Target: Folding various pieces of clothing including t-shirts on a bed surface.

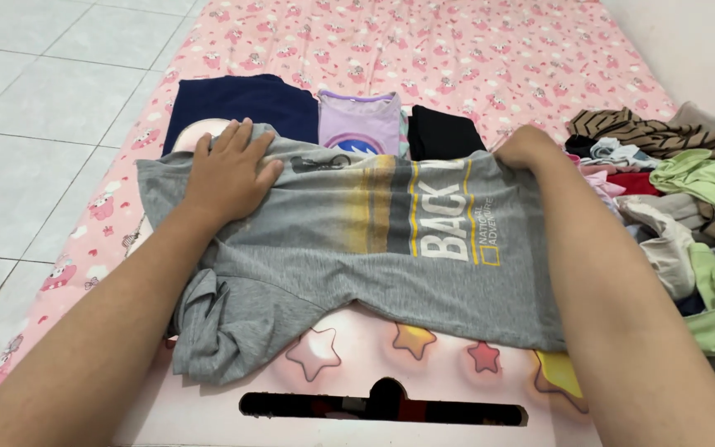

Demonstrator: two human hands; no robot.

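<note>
A grey T-shirt (357, 248) with yellow stripes and white print lies spread sideways over a pale pink board with star shapes (349, 364). My left hand (229, 170) rests flat on the shirt's left part, fingers apart. My right hand (523, 149) grips the shirt's far right edge, fingers curled into the cloth. One sleeve (208, 331) hangs bunched at the near left.
Behind the shirt lie folded clothes: a navy piece (242, 103), a lilac top (359, 122) and a black piece (444, 132). A heap of mixed clothes (688, 207) fills the right side. All rest on a pink patterned mattress (424, 50); white floor tiles (35, 108) at left.
</note>
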